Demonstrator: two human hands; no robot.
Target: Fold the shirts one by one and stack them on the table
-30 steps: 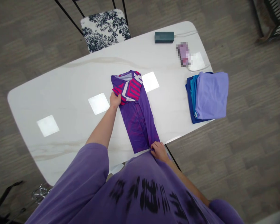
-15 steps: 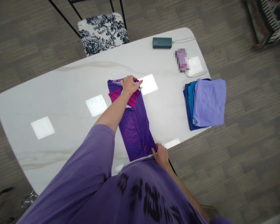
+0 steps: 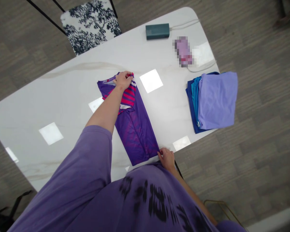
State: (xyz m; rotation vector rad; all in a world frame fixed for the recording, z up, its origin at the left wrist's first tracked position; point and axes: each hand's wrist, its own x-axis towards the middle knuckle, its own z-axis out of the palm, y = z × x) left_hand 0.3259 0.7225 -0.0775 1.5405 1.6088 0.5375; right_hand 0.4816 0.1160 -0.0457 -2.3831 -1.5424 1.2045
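Observation:
A purple jersey (image 3: 132, 135) with pink stripes lies lengthwise on the white table, folded into a long narrow strip. Its collar end, showing a small label, points away from me. My left hand (image 3: 123, 80) is at the far right corner, fingers and thumb brought together on the cloth; the hand hides part of the striped area. Down at the near right corner, my right hand (image 3: 167, 158) pinches the jersey's edge between thumb and fingers, close to the table's front edge.
A stack of folded clothes (image 3: 217, 100), lilac on top of blue ones, overhangs the right table edge (image 3: 203, 136). Further back are a dark green power bank (image 3: 157, 31) with a white cable and a blurred purple phone-like object (image 3: 183, 51). A patterned chair (image 3: 91, 25) stands behind.
My left hand's outstretched thumb has drawn in toward the fingers at the jersey's far corner. My right hand stays at the near corner. The view has shifted slightly.

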